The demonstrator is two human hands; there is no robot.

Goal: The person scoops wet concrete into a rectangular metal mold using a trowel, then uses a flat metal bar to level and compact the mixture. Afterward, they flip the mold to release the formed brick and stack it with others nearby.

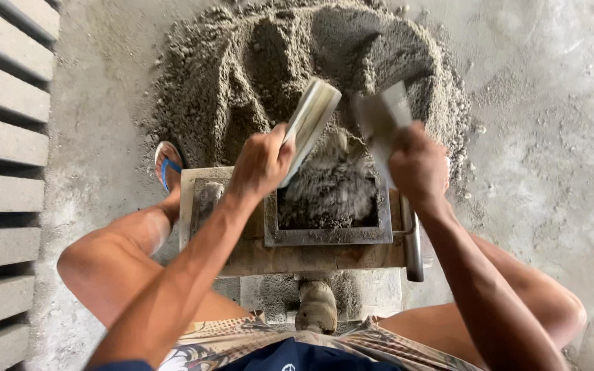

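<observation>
Item one, nearest: your patterned shorts [242, 340] and dark shirt hem, cut off by the bottom edge. Both knees spread wide; your right knee runs out of frame at the lower right.

Item two: a worn, rounded post [316, 307] between your thighs, its base hidden under the mould frame.

Item three: metal block mould [328, 237], rectangular, standing on a rusty frame straight ahead of you. Its cavity is partly filled with damp grey mix [331, 196]. A metal handle bar [412, 247] hangs at its right side. A second cavity to the left is mostly hidden behind your left forearm.

Item four: your left hand [262, 163], fist wrapped tight around the lower end of a flat metal scoop [311, 124], tilted steeply with its upper edge toward the pile. The grip end is hidden inside the fist.

Item five: your right hand [417, 165], fist clenched on a second flat scoop [383, 117], blurred and hard to read, above the mould's right edge. Both forearms angle inward over the mould.

Item six: your left foot in a blue-strapped sandal [168, 165], half hidden behind the leg.

Item seven, farthest: the grey sand-cement pile [242, 62] on the concrete floor [551, 137], just beyond the mould. Rows of moulded blocks [5, 137] line the left edge, cut off by the frame.
</observation>
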